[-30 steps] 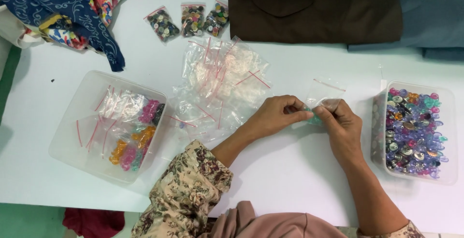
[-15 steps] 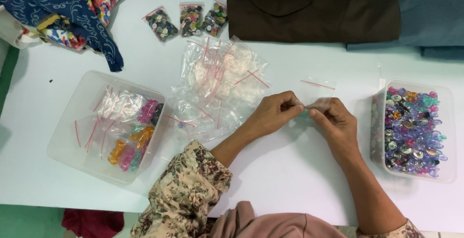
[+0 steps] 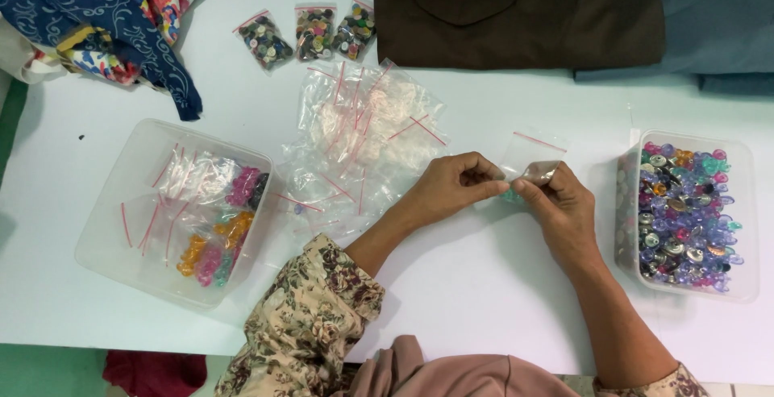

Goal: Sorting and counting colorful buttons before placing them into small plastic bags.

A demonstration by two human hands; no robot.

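My left hand [image 3: 454,186] and my right hand [image 3: 556,203] meet over the white table [image 3: 500,300], both pinching a small clear zip bag [image 3: 528,159] with a red strip along its top. A few greenish buttons show inside the bag, between my fingertips. Just left of my hands lies a loose pile of empty zip bags [image 3: 363,135]. A clear tub of mixed colourful buttons [image 3: 689,212] stands to the right of my right hand.
A clear tub [image 3: 173,212] at the left holds filled and empty bags. Three filled button bags [image 3: 310,34] lie at the back. Brown cloth [image 3: 516,10], blue-grey cloth [image 3: 717,18] and patterned fabrics [image 3: 105,18] line the far edge.
The small bag has stayed between my fingertips while both hands shifted slightly. Its red-striped top now stands up more, behind my right hand.
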